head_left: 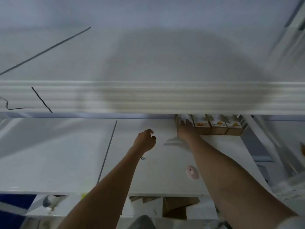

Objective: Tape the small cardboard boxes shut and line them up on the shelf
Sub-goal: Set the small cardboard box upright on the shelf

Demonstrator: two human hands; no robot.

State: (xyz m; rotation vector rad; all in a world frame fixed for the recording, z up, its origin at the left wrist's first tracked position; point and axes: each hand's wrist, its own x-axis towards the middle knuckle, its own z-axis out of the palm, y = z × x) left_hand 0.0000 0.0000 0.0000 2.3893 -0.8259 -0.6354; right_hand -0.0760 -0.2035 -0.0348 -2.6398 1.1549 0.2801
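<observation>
Brown cardboard boxes [217,127] line the white shelf [66,154]'s back-right; right hand [186,129] lies on the leftmost, grip unclear, left hand [145,141] hovers loosely curled, holding nothing.

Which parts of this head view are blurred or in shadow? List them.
Head view: the upper shelf edge is streaked sideways by motion blur; the right side frame smears too. A broad soft shadow darkens the wall above it. The box labels are too blurred to read. The right hand on the leftmost box casts a small shadow on the shelf; the left hand shows fairly sharp.
</observation>
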